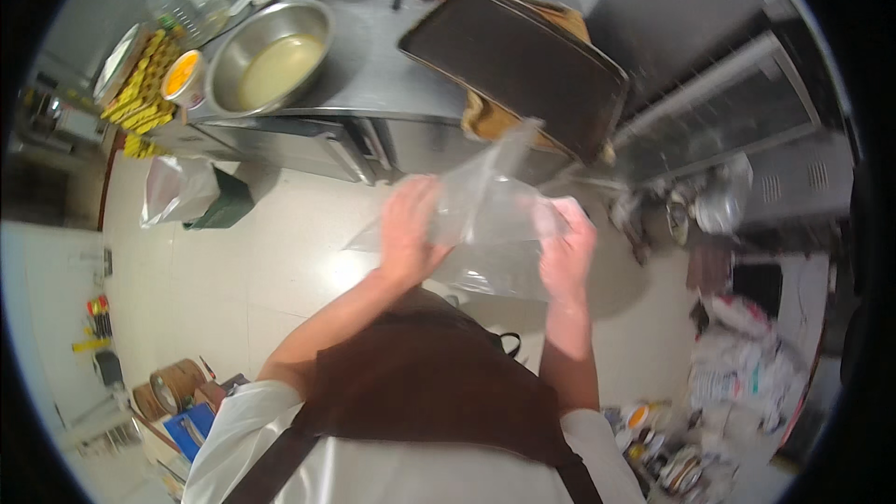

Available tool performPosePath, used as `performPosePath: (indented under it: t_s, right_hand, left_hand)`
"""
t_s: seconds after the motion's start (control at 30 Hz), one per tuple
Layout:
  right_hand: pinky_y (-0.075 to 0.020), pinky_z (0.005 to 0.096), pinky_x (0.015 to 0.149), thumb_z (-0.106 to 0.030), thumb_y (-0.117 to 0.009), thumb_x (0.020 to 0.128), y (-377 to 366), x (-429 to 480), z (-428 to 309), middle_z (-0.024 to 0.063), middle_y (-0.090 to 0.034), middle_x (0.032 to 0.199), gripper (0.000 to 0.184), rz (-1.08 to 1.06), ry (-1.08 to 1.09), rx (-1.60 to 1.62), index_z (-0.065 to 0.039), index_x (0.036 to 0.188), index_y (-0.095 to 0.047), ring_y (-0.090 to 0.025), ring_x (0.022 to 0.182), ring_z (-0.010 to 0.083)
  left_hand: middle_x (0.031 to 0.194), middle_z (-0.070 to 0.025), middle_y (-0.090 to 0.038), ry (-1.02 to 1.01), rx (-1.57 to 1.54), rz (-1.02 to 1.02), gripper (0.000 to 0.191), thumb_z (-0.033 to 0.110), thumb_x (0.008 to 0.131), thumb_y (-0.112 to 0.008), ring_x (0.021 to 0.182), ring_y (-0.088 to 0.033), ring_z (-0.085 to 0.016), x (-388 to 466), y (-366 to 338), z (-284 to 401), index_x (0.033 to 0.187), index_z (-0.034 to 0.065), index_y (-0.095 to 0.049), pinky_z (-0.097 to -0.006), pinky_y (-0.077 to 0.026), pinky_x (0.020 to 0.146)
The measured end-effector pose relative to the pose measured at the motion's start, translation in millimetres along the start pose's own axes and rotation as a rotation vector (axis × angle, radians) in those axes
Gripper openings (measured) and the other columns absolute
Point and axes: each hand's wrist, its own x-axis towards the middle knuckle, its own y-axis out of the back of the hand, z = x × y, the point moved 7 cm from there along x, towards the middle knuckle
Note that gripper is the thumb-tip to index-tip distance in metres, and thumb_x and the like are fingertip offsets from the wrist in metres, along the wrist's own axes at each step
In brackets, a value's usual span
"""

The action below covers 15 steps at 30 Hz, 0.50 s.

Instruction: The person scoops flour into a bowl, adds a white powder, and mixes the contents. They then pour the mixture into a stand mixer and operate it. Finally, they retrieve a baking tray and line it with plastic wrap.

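Note:
A clear plastic sheet or bag [490, 185] is stretched in front of my brown apron, above the floor. My right hand [568, 241] grips its right side with bent fingers. On the other side my left hand [411, 227] holds the plastic, its fingers blurred by motion. One corner of the film points up toward a dark baking tray [514, 59], which lies aslant on the steel worktable [371, 77]. Left of the tray stands a wide steel bowl [313, 19] with pale yellowish liquid in it.
Yellow egg trays [143, 80], a tub with orange contents [183, 77] and a clear plastic jug [178, 0] crowd the table's left end. A lined bin [224, 199] stands on the floor below. Sacks [742, 371] lie at the right, near a glass-fronted appliance [728, 112].

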Motion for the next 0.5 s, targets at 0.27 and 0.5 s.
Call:
performPosePath:
  t_s: [0.27, 0.5]
  right_hand:
    - [-0.0431, 0.0228, 0.064, -0.012, -0.061, 0.092, 35, 159, 50, 0.0005, -0.061, 0.076, 0.014, 0.215, -0.137, -0.047, 0.001, 0.086, -0.064, -0.052, 0.068, 0.0073]
    - [-0.04, 0.0284, 0.055, -0.021, -0.066, 0.09, 27, 321, 69, 0.003, -0.058, 0.063, 0.031, 0.242, -0.199, -0.182, 0.0, 0.069, -0.059, -0.049, 0.056, 0.0101]
  left_hand:
    - [0.081, -0.0046, -0.069, 0.569, -0.919, 0.113, 0.023, 0.021, 0.096, -0.059, 0.075, -0.061, -0.013, 113, -46, -156, 0.091, 0.0003, -0.068, -0.0288, -0.048, 0.073]
    - [0.081, -0.006, -0.065, 1.048, -1.237, 0.207, 0.03, 0.033, 0.098, -0.056, 0.075, -0.061, -0.017, 150, -55, -241, 0.089, 0.0058, -0.061, -0.0308, -0.047, 0.07]
